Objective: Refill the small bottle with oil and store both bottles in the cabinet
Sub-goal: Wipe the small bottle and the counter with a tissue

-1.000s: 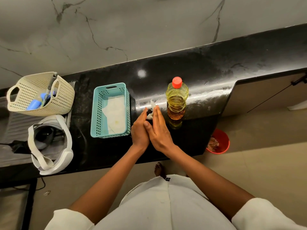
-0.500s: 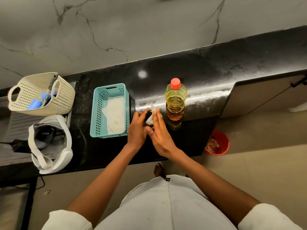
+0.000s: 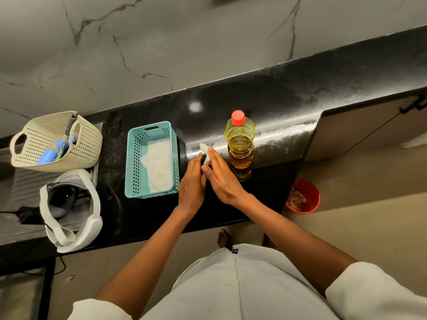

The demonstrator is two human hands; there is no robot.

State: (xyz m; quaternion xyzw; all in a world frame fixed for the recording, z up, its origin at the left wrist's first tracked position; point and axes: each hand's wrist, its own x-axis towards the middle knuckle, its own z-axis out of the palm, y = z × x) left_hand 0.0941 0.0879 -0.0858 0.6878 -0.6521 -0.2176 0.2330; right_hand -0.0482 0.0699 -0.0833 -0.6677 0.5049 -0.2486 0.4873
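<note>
The black polished desk (image 3: 288,107) runs under a grey veined marble wall (image 3: 161,42) and carries glare streaks and a bright light spot. At its left end stand a cream perforated basket (image 3: 85,144) holding blue items, a white headset (image 3: 92,204) near the front edge, and a teal basket (image 3: 129,158) lined with white paper (image 3: 159,162).

Just right of the teal basket, the left grip (image 3: 191,183) curls around the small bottle (image 3: 203,158), of which only a dark top shows. The right grip (image 3: 221,176) lies against it with straight fingers, pressing a white tissue (image 3: 205,148) to the bottle. The large oil bottle (image 3: 240,146), red-capped and partly full, stands upright just beside the right grip.

The desk ends in a step at the right, above a beige cabinet door (image 3: 369,130) with a dark handle (image 3: 413,105). A red bucket (image 3: 312,197) sits on the pale floor (image 3: 369,227) below the desk's corner. Bare desk stretches behind and to the right of the large bottle; the front edge lies close under both wrists.
</note>
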